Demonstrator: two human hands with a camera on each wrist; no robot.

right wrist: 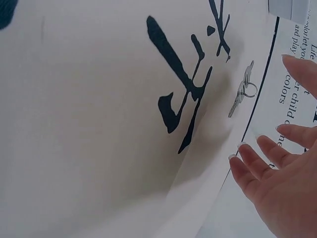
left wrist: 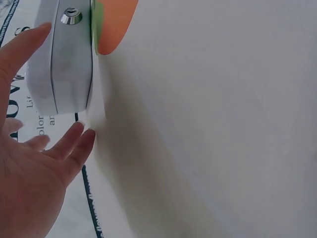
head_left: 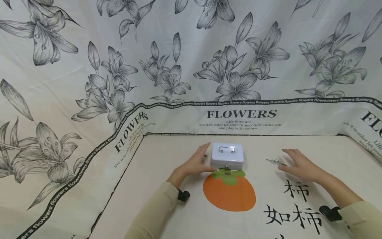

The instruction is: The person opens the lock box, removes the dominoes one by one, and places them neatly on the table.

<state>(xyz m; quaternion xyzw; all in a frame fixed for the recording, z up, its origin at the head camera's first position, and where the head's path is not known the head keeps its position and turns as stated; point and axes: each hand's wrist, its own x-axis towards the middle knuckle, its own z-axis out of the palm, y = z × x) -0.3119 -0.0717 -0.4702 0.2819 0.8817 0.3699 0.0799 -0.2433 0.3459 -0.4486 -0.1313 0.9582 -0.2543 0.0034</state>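
Through the head camera I look forward and down, from farthest back, over the bench (head_left: 167, 156) to its far edge. My left wrist view sits close to the left fingers (left wrist: 78, 148), turned sideways, sharing the white box (head_left: 227, 160) with the head; my right, equally close by the right fingers (right wrist: 247, 166), shares the keys (head_left: 276, 162).

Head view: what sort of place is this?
Probably an indoor tabletop workspace screened off with fabric: a flower-printed curtain hangs behind and along the sides of a pale tabletop, on which a white lockable box and keys lie.
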